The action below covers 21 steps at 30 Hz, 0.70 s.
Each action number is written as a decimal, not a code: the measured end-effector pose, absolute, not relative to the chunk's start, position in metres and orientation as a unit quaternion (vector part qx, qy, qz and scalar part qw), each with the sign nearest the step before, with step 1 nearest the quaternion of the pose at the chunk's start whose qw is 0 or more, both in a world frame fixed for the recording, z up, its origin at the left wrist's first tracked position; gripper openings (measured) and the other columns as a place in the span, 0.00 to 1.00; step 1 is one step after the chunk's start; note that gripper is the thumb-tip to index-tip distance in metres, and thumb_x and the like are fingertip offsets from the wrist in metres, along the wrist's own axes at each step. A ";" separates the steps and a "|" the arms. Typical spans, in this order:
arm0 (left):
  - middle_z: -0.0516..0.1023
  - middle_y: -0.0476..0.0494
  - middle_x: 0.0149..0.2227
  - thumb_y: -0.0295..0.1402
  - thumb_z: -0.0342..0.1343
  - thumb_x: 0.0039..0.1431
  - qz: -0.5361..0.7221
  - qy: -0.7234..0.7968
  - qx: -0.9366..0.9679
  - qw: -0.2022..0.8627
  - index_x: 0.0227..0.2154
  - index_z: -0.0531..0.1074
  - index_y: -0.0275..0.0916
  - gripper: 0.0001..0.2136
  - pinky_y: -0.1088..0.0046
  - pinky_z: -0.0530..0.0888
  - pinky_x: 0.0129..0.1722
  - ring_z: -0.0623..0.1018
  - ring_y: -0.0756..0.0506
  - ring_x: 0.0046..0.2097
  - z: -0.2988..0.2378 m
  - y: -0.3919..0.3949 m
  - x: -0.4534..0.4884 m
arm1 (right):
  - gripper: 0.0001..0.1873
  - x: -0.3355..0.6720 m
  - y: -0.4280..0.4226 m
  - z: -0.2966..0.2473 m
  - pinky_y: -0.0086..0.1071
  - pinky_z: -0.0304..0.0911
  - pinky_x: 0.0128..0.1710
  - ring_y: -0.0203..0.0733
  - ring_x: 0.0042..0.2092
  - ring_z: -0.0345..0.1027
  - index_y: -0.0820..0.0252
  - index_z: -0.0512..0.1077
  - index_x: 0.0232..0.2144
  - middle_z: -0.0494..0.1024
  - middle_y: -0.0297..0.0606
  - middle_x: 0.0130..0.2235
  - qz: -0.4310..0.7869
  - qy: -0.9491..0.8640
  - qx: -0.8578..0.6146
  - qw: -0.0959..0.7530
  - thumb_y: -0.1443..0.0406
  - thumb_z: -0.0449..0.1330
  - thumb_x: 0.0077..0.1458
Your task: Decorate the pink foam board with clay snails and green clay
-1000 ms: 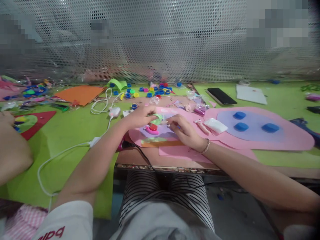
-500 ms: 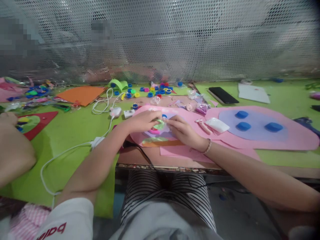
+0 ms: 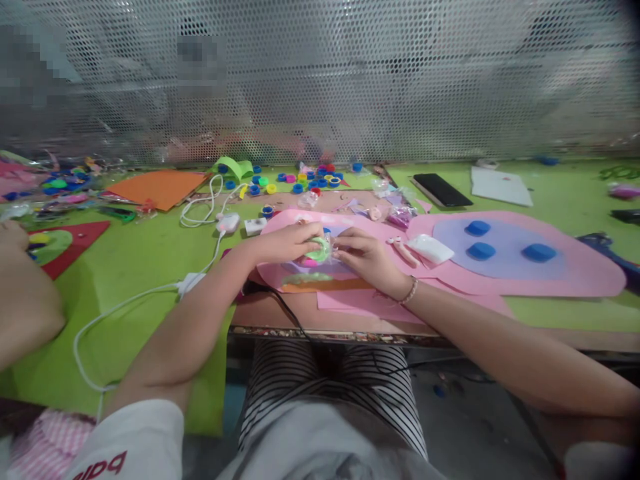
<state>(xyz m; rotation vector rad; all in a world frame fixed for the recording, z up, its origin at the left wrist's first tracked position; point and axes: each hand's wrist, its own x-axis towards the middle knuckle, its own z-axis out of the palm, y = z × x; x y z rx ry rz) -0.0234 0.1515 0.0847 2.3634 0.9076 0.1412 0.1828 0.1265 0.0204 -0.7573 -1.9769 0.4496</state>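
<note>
Over the pink sheet [image 3: 275,261] in front of me, my left hand [image 3: 293,241] has its fingers closed on a light green round piece [image 3: 317,249] with shiny clear plastic at its right side. Its exact kind is too blurred to tell. My right hand [image 3: 367,257] is pinched close against that clear edge, and what lies between its fingertips is too small to make out. A pink piece [image 3: 310,263] and a blue cap [image 3: 327,231] show beside the round piece. Below them runs an orange strip [image 3: 330,285].
To the right, a pink cutout [image 3: 590,270] with a lilac oval bears blue caps [image 3: 481,251]. A white packet [image 3: 434,249], phone [image 3: 441,190] and white cable [image 3: 100,313] lie around. Coloured caps [image 3: 310,180] lie near the mesh screen [image 3: 320,80]. Another person's arm [image 3: 30,300] is at left.
The light green round piece has turned a little and shows more of its face. My right fingertips have shifted slightly down along its edge. The whole view has slid slightly.
</note>
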 end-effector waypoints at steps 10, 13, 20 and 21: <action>0.64 0.51 0.28 0.32 0.50 0.52 0.146 0.359 0.871 0.303 0.29 0.59 0.40 0.05 0.74 0.63 0.28 0.66 0.52 0.29 0.082 0.147 -0.017 | 0.08 0.179 0.127 0.016 0.32 0.64 0.28 0.35 0.30 0.65 0.54 0.77 0.37 0.70 0.35 0.29 0.175 -0.791 -0.259 0.526 0.60 0.62 0.53; 0.62 0.53 0.26 0.32 0.52 0.52 0.185 0.341 0.863 0.324 0.28 0.58 0.40 0.07 0.75 0.63 0.27 0.64 0.53 0.27 0.080 0.145 -0.015 | 0.08 0.177 0.125 0.018 0.31 0.64 0.27 0.35 0.29 0.65 0.53 0.76 0.37 0.69 0.34 0.29 0.177 -0.782 -0.243 0.546 0.62 0.62 0.53; 0.64 0.54 0.25 0.31 0.54 0.51 0.216 0.320 0.868 0.313 0.27 0.61 0.39 0.06 0.76 0.63 0.26 0.65 0.54 0.27 0.078 0.145 -0.016 | 0.04 0.178 0.126 0.019 0.30 0.63 0.28 0.35 0.31 0.66 0.55 0.73 0.34 0.70 0.33 0.29 0.101 -0.806 -0.208 0.545 0.67 0.62 0.53; 0.64 0.54 0.25 0.32 0.54 0.52 0.218 0.320 0.865 0.318 0.27 0.61 0.39 0.06 0.77 0.64 0.26 0.66 0.54 0.27 0.078 0.145 -0.017 | 0.04 0.179 0.126 0.019 0.30 0.63 0.28 0.35 0.30 0.65 0.56 0.72 0.34 0.70 0.33 0.29 0.093 -0.809 -0.210 0.542 0.67 0.62 0.53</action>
